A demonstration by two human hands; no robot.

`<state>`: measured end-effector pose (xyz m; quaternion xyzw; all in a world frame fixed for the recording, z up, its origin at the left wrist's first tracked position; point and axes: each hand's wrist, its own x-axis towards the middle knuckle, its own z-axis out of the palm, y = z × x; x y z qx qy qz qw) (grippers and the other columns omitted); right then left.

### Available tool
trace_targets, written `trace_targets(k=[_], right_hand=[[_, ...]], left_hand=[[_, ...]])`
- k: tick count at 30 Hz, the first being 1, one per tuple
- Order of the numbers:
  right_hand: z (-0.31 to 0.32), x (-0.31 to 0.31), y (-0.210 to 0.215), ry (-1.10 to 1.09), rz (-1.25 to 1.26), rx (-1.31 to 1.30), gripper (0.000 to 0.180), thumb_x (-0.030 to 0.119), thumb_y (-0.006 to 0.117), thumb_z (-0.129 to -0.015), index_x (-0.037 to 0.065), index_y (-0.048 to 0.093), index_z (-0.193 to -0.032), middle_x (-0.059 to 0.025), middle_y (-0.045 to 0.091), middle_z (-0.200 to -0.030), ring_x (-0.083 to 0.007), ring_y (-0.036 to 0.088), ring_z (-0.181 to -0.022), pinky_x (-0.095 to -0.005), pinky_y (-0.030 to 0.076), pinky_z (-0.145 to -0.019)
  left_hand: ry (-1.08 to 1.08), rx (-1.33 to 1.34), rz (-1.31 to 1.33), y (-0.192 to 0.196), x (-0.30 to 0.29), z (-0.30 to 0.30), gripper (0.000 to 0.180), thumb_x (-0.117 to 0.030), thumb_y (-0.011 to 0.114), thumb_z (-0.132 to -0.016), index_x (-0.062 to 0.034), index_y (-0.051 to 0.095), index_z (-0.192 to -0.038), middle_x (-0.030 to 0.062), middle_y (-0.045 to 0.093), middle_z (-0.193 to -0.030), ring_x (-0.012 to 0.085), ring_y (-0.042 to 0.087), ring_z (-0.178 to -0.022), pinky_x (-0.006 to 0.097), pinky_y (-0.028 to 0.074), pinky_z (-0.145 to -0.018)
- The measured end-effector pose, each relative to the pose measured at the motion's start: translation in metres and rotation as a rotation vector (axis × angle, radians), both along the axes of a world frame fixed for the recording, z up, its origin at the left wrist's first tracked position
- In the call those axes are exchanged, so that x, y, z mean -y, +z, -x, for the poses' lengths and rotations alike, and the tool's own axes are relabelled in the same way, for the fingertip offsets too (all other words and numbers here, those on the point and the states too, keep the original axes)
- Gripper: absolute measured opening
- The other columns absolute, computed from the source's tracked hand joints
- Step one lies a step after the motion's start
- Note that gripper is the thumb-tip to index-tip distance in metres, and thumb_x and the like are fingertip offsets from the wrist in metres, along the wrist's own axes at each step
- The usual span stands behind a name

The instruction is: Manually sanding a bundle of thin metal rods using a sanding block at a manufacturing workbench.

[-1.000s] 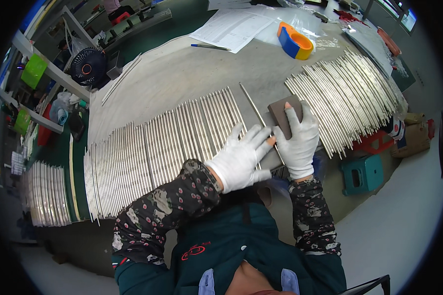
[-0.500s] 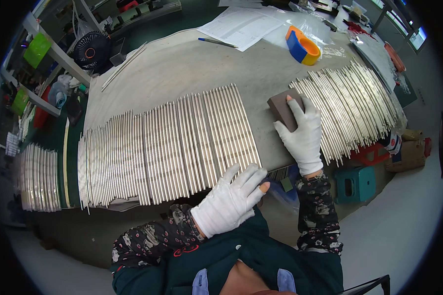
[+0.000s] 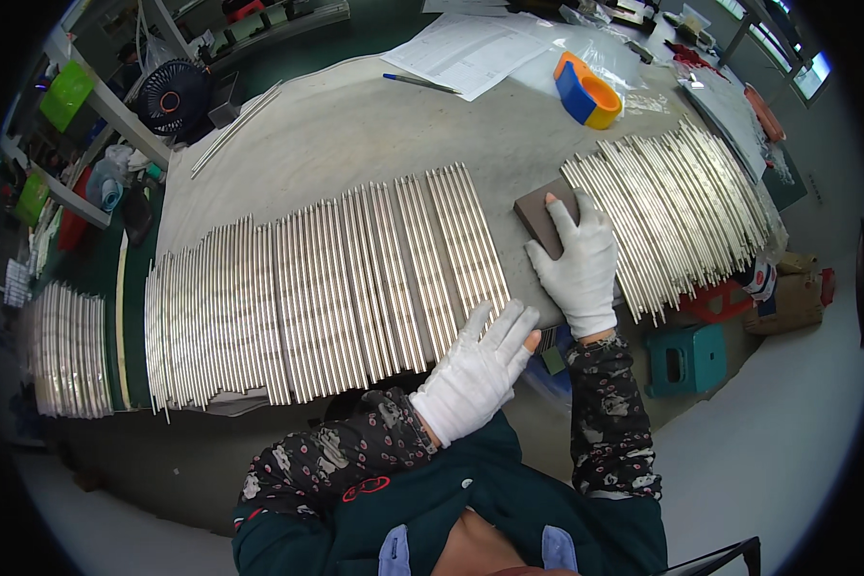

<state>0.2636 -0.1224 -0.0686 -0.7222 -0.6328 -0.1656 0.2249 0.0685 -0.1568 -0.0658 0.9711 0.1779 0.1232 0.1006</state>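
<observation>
My left hand [image 3: 477, 372], in a white glove with the thumb tip bare, lies with fingers stretched over the near ends of the metal rods [image 3: 307, 298]. These thin silvery rods lie side by side in a wide row, and narrow gaps part the bundles at its right end. My right hand [image 3: 583, 264], gloved alike, grips a brown rectangular block [image 3: 544, 215] with a bare fingertip on its top. The block stands at the left edge of a second row of rods [image 3: 682, 216], which look more speckled. Part of the block is hidden under my hand.
A tape roll in an orange and blue holder [image 3: 588, 91], paper sheets [image 3: 470, 53] and a pen [image 3: 420, 84] lie at the back. A few loose rods [image 3: 235, 130] lie far left near a fan [image 3: 173, 99]. More rods [image 3: 70, 350] are left. A teal stool [image 3: 686, 360] stands below right.
My left hand has slid right along the near rod ends. Gaps between the rod bundles at the row's right end have widened. My right hand stays on the block, shifted slightly left.
</observation>
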Motion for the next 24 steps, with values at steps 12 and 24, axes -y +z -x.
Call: trace_targets(k=[12,24], right_hand=[[0.002,0.000,0.001,-0.002,-0.008,0.004,0.058,0.028,0.076,-0.068,0.009,0.061,-0.121,-0.0202,0.051,-0.124,-0.0336,0.053,-0.105,-0.0423,0.046,-0.088],[0.001,0.001,0.001,0.000,-0.016,0.010,0.057,0.027,0.076,-0.068,0.008,0.061,-0.120,-0.0211,0.051,-0.125,-0.0342,0.054,-0.104,-0.0431,0.046,-0.088]], left_hand=[[-0.016,-0.007,-0.064,-0.008,-0.001,-0.010,0.074,-0.028,0.070,-0.071,0.0045,0.044,-0.132,0.0203,0.037,-0.143,0.0350,0.034,-0.134,0.051,0.026,-0.110],[-0.036,0.014,-0.133,-0.013,-0.003,-0.017,0.064,-0.027,0.061,-0.074,0.0044,0.049,-0.129,0.0225,0.039,-0.142,0.0352,0.036,-0.133,0.049,0.026,-0.111]])
